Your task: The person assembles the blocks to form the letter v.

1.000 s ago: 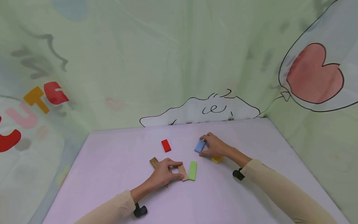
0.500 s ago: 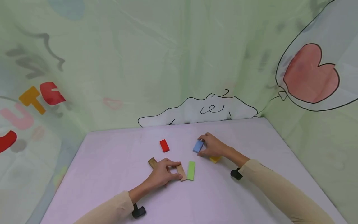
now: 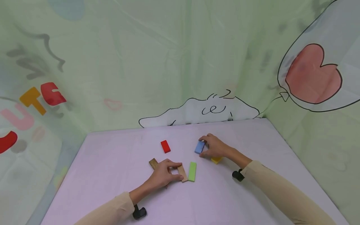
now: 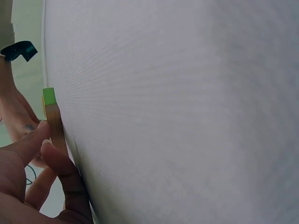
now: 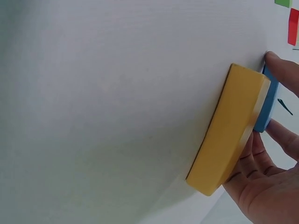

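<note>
My left hand grips a plain light wooden block by its two ends, thumb at the near end and index finger at the far one. Right beside that block lies a light green block. Farther back, my right hand holds a blue block between thumb and fingers at its ends. A yellow block lies beneath the right hand, partly covered by it in the head view. Part of a dark brown wooden block shows behind the left hand, which hides the rest.
A red block lies alone toward the back of the pale lilac table. Printed fabric walls rise at the table's back and sides. Dark wrist cameras hang under both forearms.
The whole scene has shifted slightly left in the head view. Both hands keep their places on their blocks; the blue block has turned a little in the right hand.
</note>
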A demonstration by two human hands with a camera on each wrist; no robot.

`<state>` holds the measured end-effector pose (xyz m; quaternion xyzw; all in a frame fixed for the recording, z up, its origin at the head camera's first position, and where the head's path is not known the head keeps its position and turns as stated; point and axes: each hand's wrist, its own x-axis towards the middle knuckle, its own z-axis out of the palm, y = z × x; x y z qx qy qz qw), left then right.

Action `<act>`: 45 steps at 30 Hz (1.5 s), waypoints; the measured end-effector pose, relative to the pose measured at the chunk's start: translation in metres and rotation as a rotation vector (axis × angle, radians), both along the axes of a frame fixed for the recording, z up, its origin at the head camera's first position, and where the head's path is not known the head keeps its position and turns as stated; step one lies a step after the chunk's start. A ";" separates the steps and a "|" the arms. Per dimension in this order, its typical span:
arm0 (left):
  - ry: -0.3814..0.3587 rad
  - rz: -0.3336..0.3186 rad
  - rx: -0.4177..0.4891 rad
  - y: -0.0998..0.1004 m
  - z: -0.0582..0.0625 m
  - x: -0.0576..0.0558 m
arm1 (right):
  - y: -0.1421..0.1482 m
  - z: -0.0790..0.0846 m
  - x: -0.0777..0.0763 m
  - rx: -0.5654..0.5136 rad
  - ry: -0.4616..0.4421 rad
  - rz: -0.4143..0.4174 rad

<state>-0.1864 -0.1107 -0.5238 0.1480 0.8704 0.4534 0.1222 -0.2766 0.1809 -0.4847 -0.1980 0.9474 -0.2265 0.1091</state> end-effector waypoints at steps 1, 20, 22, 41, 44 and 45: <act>0.000 0.000 0.000 0.000 0.000 0.000 | 0.000 0.001 0.000 0.000 -0.003 0.000; -0.029 -0.003 0.019 -0.001 0.003 0.001 | -0.005 0.009 0.013 -0.049 -0.041 0.051; -0.030 -0.003 0.022 -0.001 0.002 0.001 | -0.006 0.009 0.015 -0.058 -0.040 0.062; -0.033 -0.002 0.016 0.000 0.002 0.002 | -0.013 0.001 0.020 -0.024 -0.051 0.099; -0.029 -0.003 0.015 0.000 0.001 0.001 | -0.014 0.000 0.020 -0.024 -0.054 0.098; -0.029 -0.003 0.014 0.000 0.001 0.001 | -0.014 0.000 0.020 -0.023 -0.053 0.099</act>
